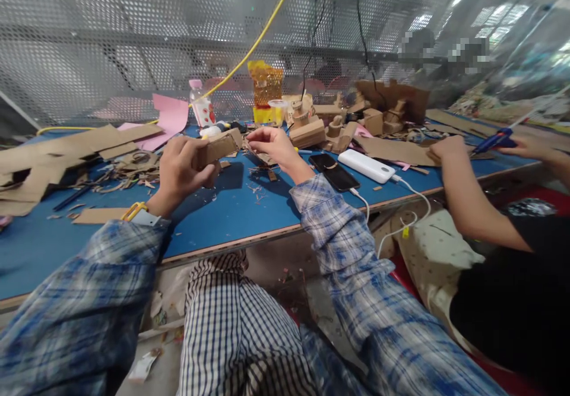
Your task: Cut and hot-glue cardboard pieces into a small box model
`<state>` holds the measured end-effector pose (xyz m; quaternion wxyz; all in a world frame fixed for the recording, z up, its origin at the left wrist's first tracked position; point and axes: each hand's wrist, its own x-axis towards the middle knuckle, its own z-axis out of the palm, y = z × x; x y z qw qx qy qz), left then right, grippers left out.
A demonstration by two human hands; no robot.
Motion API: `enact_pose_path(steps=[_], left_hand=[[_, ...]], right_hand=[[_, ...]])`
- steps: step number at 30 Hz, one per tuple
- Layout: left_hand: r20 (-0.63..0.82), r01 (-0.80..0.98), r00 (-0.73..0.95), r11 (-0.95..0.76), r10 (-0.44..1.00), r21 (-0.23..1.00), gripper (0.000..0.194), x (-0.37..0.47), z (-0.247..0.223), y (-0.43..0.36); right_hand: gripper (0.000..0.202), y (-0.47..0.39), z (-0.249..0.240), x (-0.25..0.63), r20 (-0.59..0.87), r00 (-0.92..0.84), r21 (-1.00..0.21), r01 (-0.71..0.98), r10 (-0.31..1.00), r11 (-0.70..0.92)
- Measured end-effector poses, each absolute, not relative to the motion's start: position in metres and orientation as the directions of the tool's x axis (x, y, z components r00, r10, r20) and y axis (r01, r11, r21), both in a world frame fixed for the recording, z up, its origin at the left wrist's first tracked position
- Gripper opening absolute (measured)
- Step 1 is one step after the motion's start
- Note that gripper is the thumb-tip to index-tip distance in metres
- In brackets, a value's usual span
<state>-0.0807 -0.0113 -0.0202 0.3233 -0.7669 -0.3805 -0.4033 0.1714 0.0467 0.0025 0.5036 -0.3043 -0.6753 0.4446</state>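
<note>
At the left of the blue worktop (222,215), cut cardboard sheets (95,141) were spread, with cardboard scraps (138,171) heaped to their right. A cardboard strip (98,215) was seen nearer, beside the left wrist. Pink paper (171,117) was propped farther back. A small cardboard piece (217,149) was grasped in the left hand (182,167) between thumb and fingers and was raised above the worktop; a pink-capped bottle (203,106) was placed beyond it. Just to the right, the right hand (272,145) was held with its fingertips drawn together; whether anything was pinched there could not be told. Farther right, a black smartphone (335,173) and a white power bank (366,165) were laid side by side. At the far right, a blue glue gun (495,141) was held by a co-worker.
</note>
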Motion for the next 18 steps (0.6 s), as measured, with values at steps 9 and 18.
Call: enact_pose_path(steps=[9, 18], left_hand=[[0.814, 0.604, -0.001, -0.649, 0.580, 0.463, 0.048, -0.073, -0.010, -0.015], [0.628, 0.394, -0.002, -0.577, 0.778, 0.716, 0.037, -0.063, -0.002, -0.018]], right_hand=[[0.033, 0.024, 0.011, 0.168, 0.695, -0.318, -0.612, 0.209, 0.644, 0.763], [0.010, 0.024, 0.000, 0.160, 0.824, -0.273, -0.418, 0.299, 0.496, 0.858]])
